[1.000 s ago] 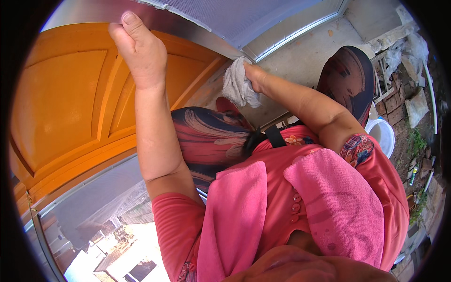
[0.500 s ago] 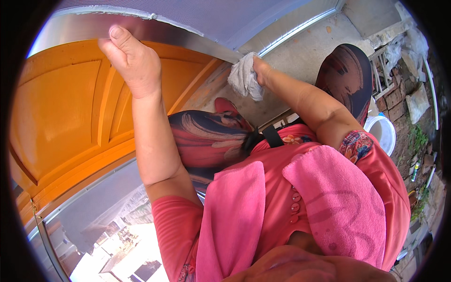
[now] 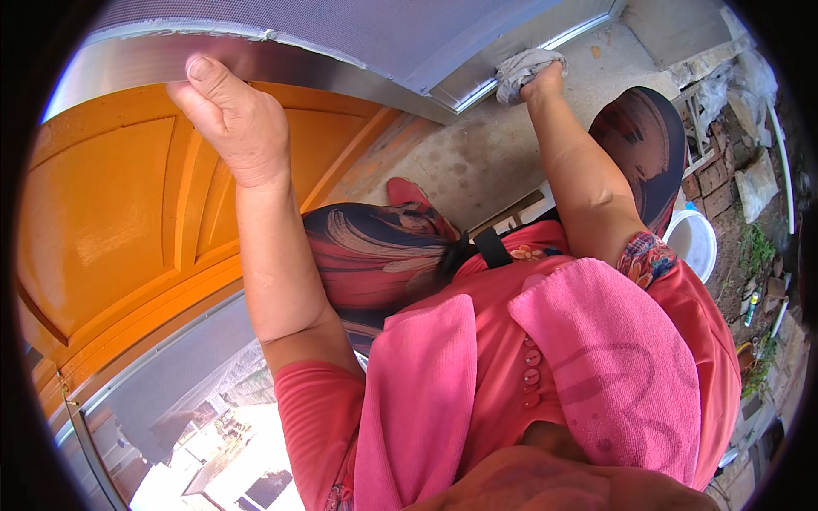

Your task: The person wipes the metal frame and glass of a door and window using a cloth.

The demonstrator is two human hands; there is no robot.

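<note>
My left hand [image 3: 237,128] is closed on the edge of a silver metal frame [image 3: 341,75], thumb up; its other fingers are mostly hidden. The frame borders a blue-grey mesh screen [image 3: 383,38]. Over at the upper right, my right hand [image 3: 545,81] grips a crumpled grey cloth [image 3: 518,75]. That cloth lies against the far strip of the frame, by the screen's corner, and seems to touch it. Below my left hand stands an orange panelled door [image 3: 102,204].
A concrete floor [image 3: 464,162] stretches under my bent legs. Off to the right stand a white bucket [image 3: 694,243] and stacked bricks [image 3: 714,180], with plastic sheeting [image 3: 754,77] beyond them. A window pane [image 3: 213,409] is at lower left. A pink towel [image 3: 613,366] hangs over my chest.
My right hand has moved up and to the right with the cloth, from near the frame's lower corner to its far strip. My left hand keeps its hold, shifted slightly in view.
</note>
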